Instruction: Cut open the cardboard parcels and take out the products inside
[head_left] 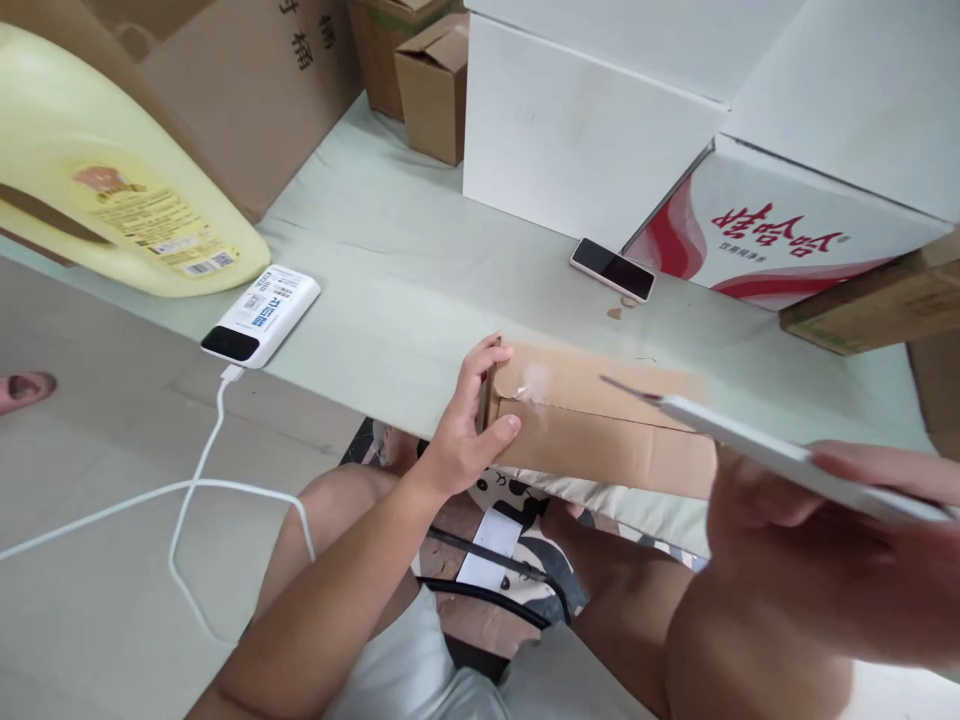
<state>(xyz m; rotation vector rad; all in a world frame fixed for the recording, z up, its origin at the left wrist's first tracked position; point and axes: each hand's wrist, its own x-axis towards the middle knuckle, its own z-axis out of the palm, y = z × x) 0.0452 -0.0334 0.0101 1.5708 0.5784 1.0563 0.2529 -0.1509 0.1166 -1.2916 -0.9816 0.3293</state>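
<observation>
A long brown cardboard box (600, 415) lies at the front edge of the table, its lengthwise seam facing up and a torn, whitish patch near its left end. My left hand (476, 415) grips that left end, thumb on the top face and fingers around the far corner. My right hand (817, 540), large and blurred at the right, is closed around a slim, light grey tool (780, 455) with a thin dark tip. The tip points left and appears over the box's top; whether it touches the cardboard cannot be made out.
A black-screened phone (613, 269) lies beyond the box. White cartons (585, 130) stand behind it, a brown box (877, 300) at the right. On the left are a white power bank (262, 315) with a cable (196, 480) and a yellow jug (135, 190).
</observation>
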